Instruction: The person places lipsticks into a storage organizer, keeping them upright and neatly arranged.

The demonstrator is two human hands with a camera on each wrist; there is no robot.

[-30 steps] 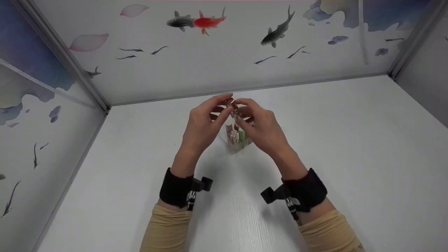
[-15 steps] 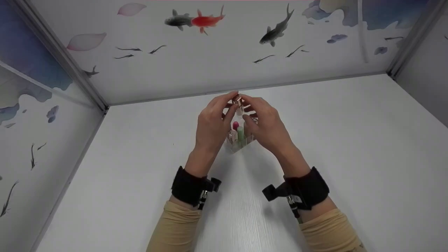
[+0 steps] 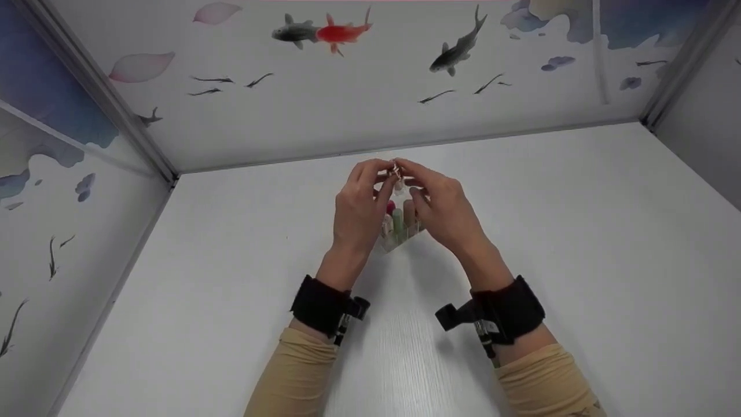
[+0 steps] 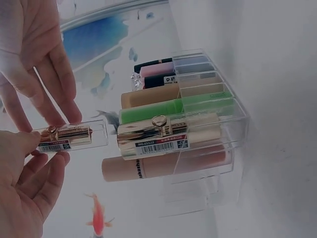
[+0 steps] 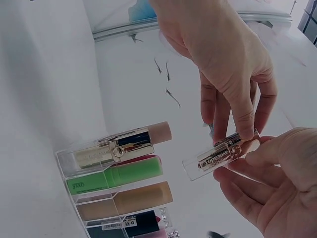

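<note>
In the head view, my left hand (image 3: pixel 362 211) and right hand (image 3: pixel 451 211) meet fingertip to fingertip in the middle. Between them both pinch one lipstick (image 4: pixel 74 135), which has a gold body with a label and a clear end. Seen in the right wrist view, the thumb and fingers of both hands lie on the gold part, and the clear end points down. Just below the hands stands a clear acrylic lipstick organizer (image 5: pixel 63 163). It holds a gold lipstick (image 4: pixel 148 139), a green tube (image 4: pixel 148 111), a tan tube (image 5: pixel 143 198) and several others.
A white table (image 3: pixel 231 249) bears the organizer. Behind it rises a white wall panel (image 3: pixel 359 110) printed with fish, and a side panel (image 3: pixel 52 202) stands at the left. Each wrist wears a black strap (image 3: pixel 321 307) with a camera mount.
My left hand has moved to the right and closer to the right hand, taking the lipstick along. A pink tube top in the organizer has come into sight. The right hand shifted only slightly.
</note>
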